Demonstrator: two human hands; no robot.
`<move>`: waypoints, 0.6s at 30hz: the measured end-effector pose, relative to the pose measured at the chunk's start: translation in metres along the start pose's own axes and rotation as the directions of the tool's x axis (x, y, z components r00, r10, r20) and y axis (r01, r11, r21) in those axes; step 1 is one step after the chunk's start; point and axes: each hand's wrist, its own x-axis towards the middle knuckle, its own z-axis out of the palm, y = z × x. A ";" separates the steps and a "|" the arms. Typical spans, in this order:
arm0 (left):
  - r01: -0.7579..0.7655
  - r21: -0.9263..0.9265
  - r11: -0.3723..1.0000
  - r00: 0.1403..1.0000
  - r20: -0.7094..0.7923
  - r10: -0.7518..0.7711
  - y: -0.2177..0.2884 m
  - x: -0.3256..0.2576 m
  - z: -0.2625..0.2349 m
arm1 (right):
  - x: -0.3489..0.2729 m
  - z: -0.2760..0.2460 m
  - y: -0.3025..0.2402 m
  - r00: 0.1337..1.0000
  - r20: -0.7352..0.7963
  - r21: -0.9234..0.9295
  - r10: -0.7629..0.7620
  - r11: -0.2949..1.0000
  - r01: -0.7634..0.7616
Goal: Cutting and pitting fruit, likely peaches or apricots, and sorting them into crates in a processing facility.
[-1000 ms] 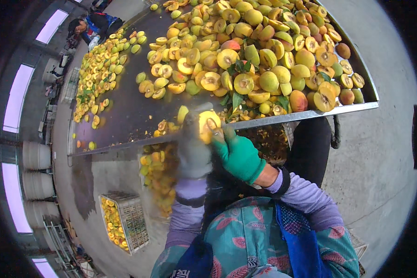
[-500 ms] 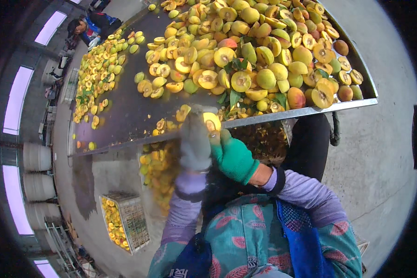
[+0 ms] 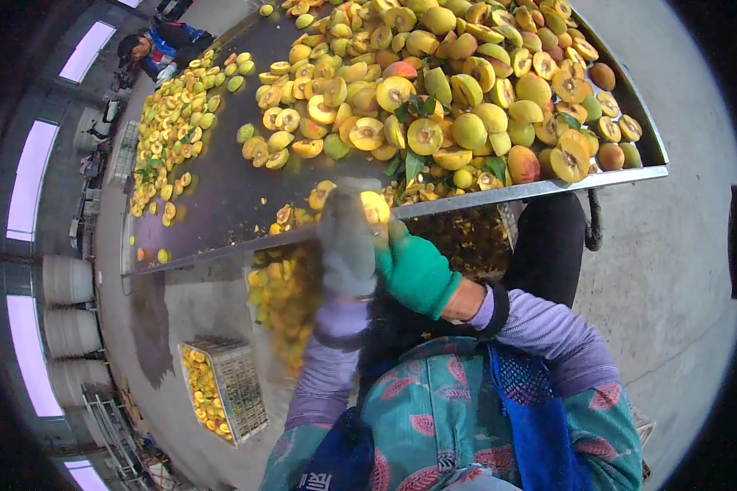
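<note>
Bright windows (image 3: 32,182) line a dark wall (image 3: 26,268) beyond grey floor (image 3: 651,262).

A bare lane of worktop (image 3: 236,173) runs from the near left edge toward the far side, between the left fruit heap (image 3: 169,135) and the bigger right fruit heap (image 3: 467,90), wide enough for hands to pass. Loose fruit pieces (image 3: 321,195) just beyond the left hand (image 3: 348,245) narrow its near end. To the right, fruit reaches close to the raised rim (image 3: 635,110). Below the near edge, heaped fruit (image 3: 282,290) crowds the left forearm (image 3: 323,372).
</note>
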 end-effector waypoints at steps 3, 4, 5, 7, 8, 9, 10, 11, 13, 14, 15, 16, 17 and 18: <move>-0.301 0.257 0.918 0.911 0.362 0.197 -0.005 0.025 -0.007 | 0.001 -0.010 0.010 0.994 0.059 0.087 0.089 0.992 -0.094; -0.387 0.310 0.868 0.867 0.443 0.229 -0.018 0.036 -0.016 | 0.004 0.002 0.008 0.992 0.056 0.264 0.117 0.956 -0.128; -0.482 0.340 0.808 0.807 0.531 0.258 -0.029 0.044 -0.018 | 0.009 0.006 0.004 0.987 0.046 0.427 0.153 0.890 -0.158; -0.494 0.557 0.668 0.864 0.402 0.305 -0.045 0.036 -0.009 | 0.011 -0.009 -0.013 0.892 0.352 0.710 0.285 0.539 -0.453; -0.479 0.656 0.583 0.878 0.345 0.332 -0.046 0.033 -0.007 | 0.011 -0.014 -0.020 0.810 0.511 0.757 0.288 0.295 -0.582; -0.469 0.494 0.732 0.861 0.441 0.254 -0.046 0.040 -0.009 | 0.013 -0.013 -0.016 0.784 0.595 0.786 0.175 0.077 -0.614; -0.511 0.405 0.758 0.832 0.456 0.317 -0.050 0.041 -0.012 | 0.014 -0.011 -0.010 0.749 0.662 0.746 0.043 -0.142 -0.651; -0.548 0.316 0.775 0.804 0.454 0.384 -0.057 0.041 -0.012 | 0.015 -0.011 -0.007 0.709 0.698 0.645 -0.102 -0.340 -0.684; -0.512 0.247 0.823 0.854 0.243 0.459 -0.072 0.030 0.000 | 0.014 -0.017 -0.004 0.656 0.740 0.571 -0.149 -0.375 -0.730; -0.447 0.249 0.859 0.891 0.036 0.453 -0.078 0.023 0.010 | 0.016 -0.020 0.000 0.628 0.757 0.531 -0.178 -0.391 -0.752; -0.177 -0.040 0.983 0.981 0.070 0.180 -0.070 0.016 0.012 | 0.014 -0.014 0.011 0.635 0.728 0.533 -0.259 -0.369 -0.762; 0.171 -0.430 0.887 0.985 0.092 -0.145 -0.065 0.007 0.010 | 0.012 -0.011 0.009 0.603 0.758 0.504 -0.247 -0.364 -0.783; 0.375 -0.681 0.629 0.899 0.103 -0.425 -0.060 -0.001 0.007 | 0.010 -0.010 0.004 0.573 0.785 0.478 -0.233 -0.360 -0.801; 0.337 -0.616 0.712 0.922 0.065 -0.381 -0.073 -0.006 0.001 | 0.008 -0.007 0.001 0.545 0.809 0.454 -0.218 -0.357 -0.816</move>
